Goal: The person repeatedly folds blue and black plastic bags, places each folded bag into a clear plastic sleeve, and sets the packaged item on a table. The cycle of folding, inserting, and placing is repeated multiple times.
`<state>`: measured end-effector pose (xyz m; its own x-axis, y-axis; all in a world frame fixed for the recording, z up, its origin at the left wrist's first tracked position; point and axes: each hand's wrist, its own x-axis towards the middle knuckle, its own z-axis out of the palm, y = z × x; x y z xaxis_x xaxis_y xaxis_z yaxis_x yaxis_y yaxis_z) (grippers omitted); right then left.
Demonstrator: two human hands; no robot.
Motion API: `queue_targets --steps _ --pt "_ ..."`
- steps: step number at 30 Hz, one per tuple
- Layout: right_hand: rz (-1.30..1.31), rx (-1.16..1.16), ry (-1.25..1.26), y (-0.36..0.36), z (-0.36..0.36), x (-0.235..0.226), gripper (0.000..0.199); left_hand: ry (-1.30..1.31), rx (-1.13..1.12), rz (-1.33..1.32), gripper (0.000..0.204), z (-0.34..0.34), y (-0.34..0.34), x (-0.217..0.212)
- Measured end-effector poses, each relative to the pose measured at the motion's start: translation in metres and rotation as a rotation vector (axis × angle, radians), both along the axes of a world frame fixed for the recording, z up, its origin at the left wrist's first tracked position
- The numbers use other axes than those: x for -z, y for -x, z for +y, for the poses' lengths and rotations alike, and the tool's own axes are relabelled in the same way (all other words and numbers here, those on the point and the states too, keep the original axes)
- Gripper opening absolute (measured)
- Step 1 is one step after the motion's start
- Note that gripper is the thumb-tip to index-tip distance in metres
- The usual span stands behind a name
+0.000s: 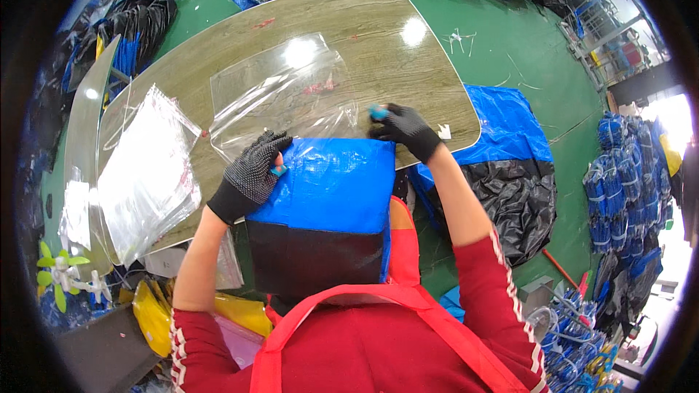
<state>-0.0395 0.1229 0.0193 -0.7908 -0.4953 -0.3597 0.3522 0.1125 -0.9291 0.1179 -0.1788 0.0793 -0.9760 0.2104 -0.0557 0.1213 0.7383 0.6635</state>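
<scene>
The worktop, a long wood-grain board, fills the middle of the view over a green floor, with heaps of blue and black packs lying to the right and beyond its far end. At the near edge, half on the board and half against the person's red apron, sits the folded item, blue on top and black below. Just past its far edge lies an open clear bag, mouth toward the item, and a stack of such bags rests at the left. The left hand, in a black dotted glove, has its fingers curled over the item's left top corner, gripping it; the right hand pinches the right top corner, fingers closed, with what looks like a small teal bit at the fingertips, though glare makes that unsure. The risk here, as I judge it, is the slick bag sliding or its mouth collapsing as the item's corners meet it, since nothing pins the film down; the folded item could also spring open if either grip loosens.
</scene>
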Motion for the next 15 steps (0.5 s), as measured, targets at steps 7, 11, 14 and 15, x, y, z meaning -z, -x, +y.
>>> queue_targets --steps 7,11,14,15 --pt "0.181 -0.126 -0.108 0.018 -0.01 -0.01 0.031 0.167 -0.034 0.278 0.043 -0.007 -0.014 0.021" --pt "-0.159 -0.164 0.033 -0.007 0.029 -0.021 0.039 0.269 -0.015 0.428 0.037 -0.005 -0.015 0.038" --pt "0.041 -0.296 -0.03 -0.023 0.037 -0.015 0.038 0.348 -0.021 0.472 0.037 0.001 -0.014 0.049" --pt "0.061 -0.265 -0.109 -0.027 0.036 -0.012 0.037 0.376 -0.057 0.531 0.038 0.004 -0.014 0.052"
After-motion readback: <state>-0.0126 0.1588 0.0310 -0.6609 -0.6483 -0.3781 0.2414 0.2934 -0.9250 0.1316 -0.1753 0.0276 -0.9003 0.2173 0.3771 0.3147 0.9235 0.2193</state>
